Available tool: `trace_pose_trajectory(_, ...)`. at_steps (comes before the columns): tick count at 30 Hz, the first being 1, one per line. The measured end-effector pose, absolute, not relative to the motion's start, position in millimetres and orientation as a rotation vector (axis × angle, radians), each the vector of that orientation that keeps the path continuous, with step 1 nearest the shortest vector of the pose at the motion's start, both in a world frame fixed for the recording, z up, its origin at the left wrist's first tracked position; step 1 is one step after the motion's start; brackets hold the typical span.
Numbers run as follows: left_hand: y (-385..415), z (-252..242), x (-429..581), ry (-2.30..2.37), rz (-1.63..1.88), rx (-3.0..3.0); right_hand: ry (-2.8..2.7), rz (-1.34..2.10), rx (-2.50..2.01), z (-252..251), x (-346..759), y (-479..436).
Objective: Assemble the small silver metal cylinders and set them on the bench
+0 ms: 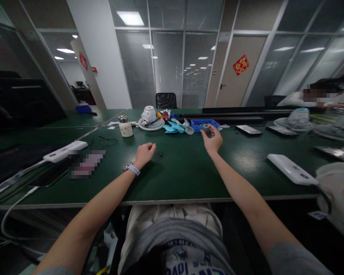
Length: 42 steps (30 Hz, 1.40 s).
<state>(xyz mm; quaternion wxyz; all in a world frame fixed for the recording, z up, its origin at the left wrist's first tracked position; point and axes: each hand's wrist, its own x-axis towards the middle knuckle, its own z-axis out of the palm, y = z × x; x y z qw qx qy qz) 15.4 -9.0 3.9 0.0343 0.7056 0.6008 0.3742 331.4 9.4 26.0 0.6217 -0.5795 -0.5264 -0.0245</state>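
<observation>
My right hand [213, 141] is raised over the table, just in front of a blue plastic bin [196, 126]. Its thumb and fingers pinch a small grey metal part [206, 130], rounded in shape. My left hand [144, 153] rests low over the green table [177, 175] with its fingers curled together; whatever may be inside them is hidden. A tiny dark piece [161, 154] lies on the tabletop just right of that hand. Behind it are light-blue fan blades [174, 126] and a white fan housing [148, 114] standing on a round white grille [158, 125].
At left are a cream bottle [126, 128], thin dark cables [104, 141], a white power bank [64, 151] and a phone [88, 164]. Another white power bank [291, 169] lies at right. Black bars [235, 119] run along the back. Other people [296, 98] sit at far right.
</observation>
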Motion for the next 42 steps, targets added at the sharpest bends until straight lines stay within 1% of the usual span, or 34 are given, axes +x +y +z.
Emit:
trace_pose_trajectory(3, -9, 3, 15, 1.835, 1.161, 2.173, -1.03, -0.18, -1.524, 14, 384, 24)
trace_pose_trajectory(8, -8, 3, 14, 1.829, 1.154, 2.188, -0.854, -0.09, -1.769, -15, 436, 37)
trace_pose_trajectory(19, -8, 2, 15, 1.85, 1.141, 2.172, -0.839, 0.003, -1.849, -23, 445, 46)
trace_pose_trajectory(21, -7, 2, 15, 1.863, 1.143, 2.166, -0.825, -0.065, -1.847, -19, 440, 42)
trace_pose_trajectory(23, -8, 3, 15, 1.878, 1.144, 2.158, -0.825, -0.215, -1.812, -13, 428, 36)
trace_pose_trajectory(25, -8, 3, 15, 1.891, 1.145, 2.15, -0.916, -0.355, -1.73, -5, 406, 29)
trace_pose_trajectory(27, -9, 4, 15, 1.892, 1.146, 2.153, -1.153, -0.393, -1.604, 1, 372, 22)
trace_pose_trajectory(29, -9, 4, 14, 1.894, 1.147, 2.162, -1.51, -0.306, -1.43, 2, 328, 14)
trace_pose_trajectory(31, -9, 3, 14, 1.904, 1.144, 2.163, -1.868, -0.145, -1.262, -2, 281, 6)
trace_pose_trajectory(33, -9, 3, 14, 1.916, 1.147, 2.159, -2.068, -0.034, -1.221, -8, 241, -1)
trace_pose_trajectory(37, -8, 3, 15, 1.923, 1.168, 2.147, -2.208, 0.055, -1.275, -17, 199, -5)
trace_pose_trajectory(42, -9, 4, 16, 1.921, 1.152, 2.164, -2.212, 0.098, -1.319, -17, 191, 0)
